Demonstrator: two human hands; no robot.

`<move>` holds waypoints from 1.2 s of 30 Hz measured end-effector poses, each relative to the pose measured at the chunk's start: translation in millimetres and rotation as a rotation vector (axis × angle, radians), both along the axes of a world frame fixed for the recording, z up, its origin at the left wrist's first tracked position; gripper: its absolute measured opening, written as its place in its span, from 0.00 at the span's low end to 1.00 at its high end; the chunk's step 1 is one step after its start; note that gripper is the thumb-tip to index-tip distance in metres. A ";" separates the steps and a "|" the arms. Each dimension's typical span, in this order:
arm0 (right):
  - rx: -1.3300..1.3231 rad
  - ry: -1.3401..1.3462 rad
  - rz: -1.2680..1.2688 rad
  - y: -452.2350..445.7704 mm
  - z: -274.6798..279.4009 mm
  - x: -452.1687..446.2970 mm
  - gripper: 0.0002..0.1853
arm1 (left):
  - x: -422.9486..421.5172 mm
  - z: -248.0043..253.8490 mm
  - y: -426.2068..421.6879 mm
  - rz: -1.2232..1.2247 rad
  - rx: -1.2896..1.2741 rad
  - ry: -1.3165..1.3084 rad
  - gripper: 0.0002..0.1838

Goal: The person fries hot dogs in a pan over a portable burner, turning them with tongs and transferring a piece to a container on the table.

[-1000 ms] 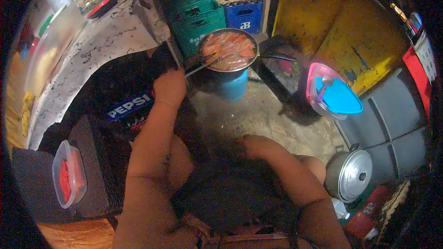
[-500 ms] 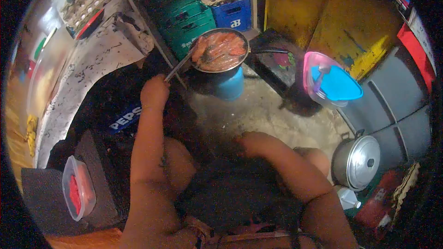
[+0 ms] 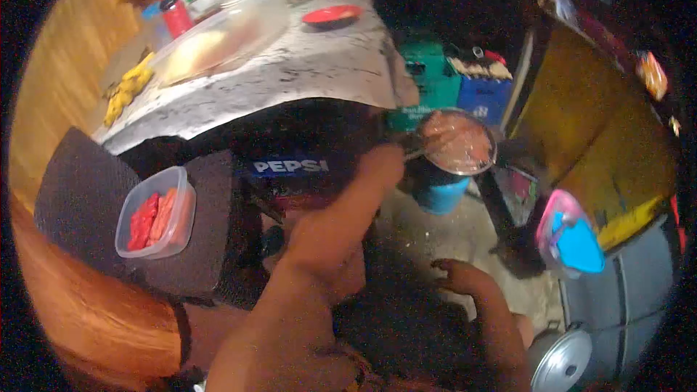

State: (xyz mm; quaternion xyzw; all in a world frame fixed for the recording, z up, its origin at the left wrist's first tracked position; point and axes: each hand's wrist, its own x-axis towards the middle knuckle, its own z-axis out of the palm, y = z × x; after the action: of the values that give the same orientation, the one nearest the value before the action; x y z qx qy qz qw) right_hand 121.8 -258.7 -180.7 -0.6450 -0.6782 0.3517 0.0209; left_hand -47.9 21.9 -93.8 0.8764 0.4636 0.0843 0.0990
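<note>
A round pan [image 3: 459, 168] full of reddish-orange pieces in liquid [image 3: 457, 139] sits above a blue cylindrical base [image 3: 441, 197]. Just left of the pan, my left hand [image 3: 381, 165] is closed round a metal utensil [image 3: 414, 151], whose far end reaches the pan's left edge. My right hand [image 3: 456, 276] hangs over the floor below the pan, its fingers apart and holding nothing. On a dark woven seat at the left stands a clear plastic container [image 3: 180, 236] with red and orange pieces [image 3: 152, 219] inside.
A marbled table [image 3: 319, 65] bears bananas [image 3: 129, 91], a red plate [image 3: 332, 16] and egg trays. Green [image 3: 435, 87] and blue [image 3: 485, 98] crates stand behind the pan. At the right are a pink tub with a blue lid [image 3: 577, 241] and a lidded pot [image 3: 565, 363].
The view has swung left, so the pan and crates appear farther right and the seat and table show more. My left hand still holds the utensil; my right hand's fingers now show spread.
</note>
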 end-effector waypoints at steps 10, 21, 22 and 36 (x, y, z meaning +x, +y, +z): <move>0.119 1.073 -0.267 11.2 124.0 -41.3 0.27 | 3.2 -15.1 8.7 -0.010 -0.115 -0.199 0.14; 0.208 1.345 -0.029 126.4 280.0 -135.3 0.26 | -18.8 45.9 -14.4 -0.239 -0.228 -0.570 0.13; 0.193 1.318 -0.010 126.3 273.7 -139.7 0.25 | -18.5 41.7 -10.2 -0.204 -0.200 -0.568 0.13; -0.128 0.272 -0.206 -13.9 90.2 -29.6 0.26 | -35.4 6.1 -5.6 -0.040 0.094 -0.023 0.13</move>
State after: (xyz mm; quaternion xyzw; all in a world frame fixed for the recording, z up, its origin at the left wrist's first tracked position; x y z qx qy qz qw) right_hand 92.1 -272.5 -90.5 -0.6574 -0.5757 0.4742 0.1071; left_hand -83.3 16.2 -87.6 0.8881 0.4405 0.1142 0.0649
